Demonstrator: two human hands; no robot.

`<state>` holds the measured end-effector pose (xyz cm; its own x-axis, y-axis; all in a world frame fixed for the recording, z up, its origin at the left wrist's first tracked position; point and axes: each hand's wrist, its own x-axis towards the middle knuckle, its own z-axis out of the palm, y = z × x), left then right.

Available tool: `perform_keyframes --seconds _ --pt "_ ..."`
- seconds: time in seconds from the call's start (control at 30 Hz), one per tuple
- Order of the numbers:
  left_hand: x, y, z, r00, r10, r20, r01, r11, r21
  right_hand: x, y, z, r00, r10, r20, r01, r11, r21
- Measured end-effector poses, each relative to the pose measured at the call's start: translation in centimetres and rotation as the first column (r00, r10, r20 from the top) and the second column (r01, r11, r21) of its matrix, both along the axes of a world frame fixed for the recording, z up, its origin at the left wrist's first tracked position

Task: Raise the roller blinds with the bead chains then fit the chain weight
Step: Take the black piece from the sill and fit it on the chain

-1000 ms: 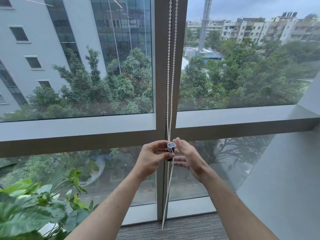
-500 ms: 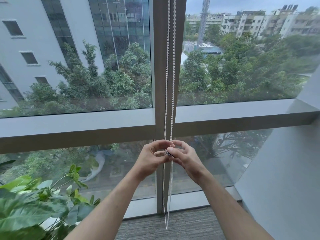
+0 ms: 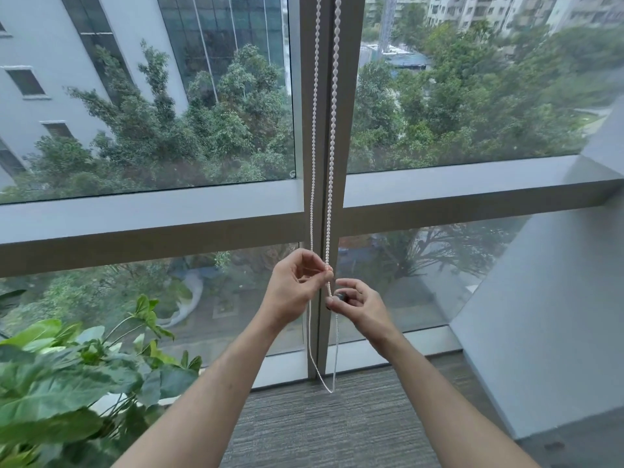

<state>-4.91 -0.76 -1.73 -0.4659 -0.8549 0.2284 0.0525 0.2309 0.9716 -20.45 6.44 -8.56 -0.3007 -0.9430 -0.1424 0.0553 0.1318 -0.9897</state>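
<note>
While the bead chain (image 3: 332, 130) is hanging limp down the window mullion (image 3: 347, 204), I am pinching its right strand in my left hand (image 3: 297, 288). My right hand (image 3: 358, 305) is curling round the small dark chain weight (image 3: 339, 296), just beside that strand. It is looking light and slippery, so I am judging fingertip grips best.

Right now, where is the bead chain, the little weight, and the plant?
bead chain (image 3: 333, 106), head view, right strand.
chain weight (image 3: 338, 296), head view, dark body between right-hand fingers.
plant (image 3: 67, 393), head view, big leaf.
</note>
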Motion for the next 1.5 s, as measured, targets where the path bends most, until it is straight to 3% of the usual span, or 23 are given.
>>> perform_keyframes --seconds 0.23,0.6,1.0,1.23,1.5 --pt "1.1 0.3 -1.9 0.985 -0.011 0.173 0.026 0.996 -0.083 0.9 1.5 -3.6 0.997 -0.012 -0.075 0.021 0.992 0.122" --pt "1.9 0.8 -5.6 0.972 0.026 0.234 -0.005 0.996 -0.088 2.3 2.7 -9.6 0.993 -0.055 -0.109 0.081 0.964 0.252" --pt "0.5 0.6 -13.6 0.970 0.050 0.237 -0.051 0.999 -0.001 1.6 3.2 -17.5 0.976 -0.133 -0.174 0.189 0.913 0.362" --pt "-1.2 -0.1 -18.2 0.978 0.033 0.204 -0.027 0.999 -0.035 0.8 3.1 -23.9 0.946 -0.157 -0.283 0.262 0.883 0.389" --pt "-2.4 -1.1 -24.6 0.983 0.029 0.179 -0.022 0.999 -0.037 0.1 3.1 -32.0 0.943 -0.146 -0.299 0.271 0.859 0.434"
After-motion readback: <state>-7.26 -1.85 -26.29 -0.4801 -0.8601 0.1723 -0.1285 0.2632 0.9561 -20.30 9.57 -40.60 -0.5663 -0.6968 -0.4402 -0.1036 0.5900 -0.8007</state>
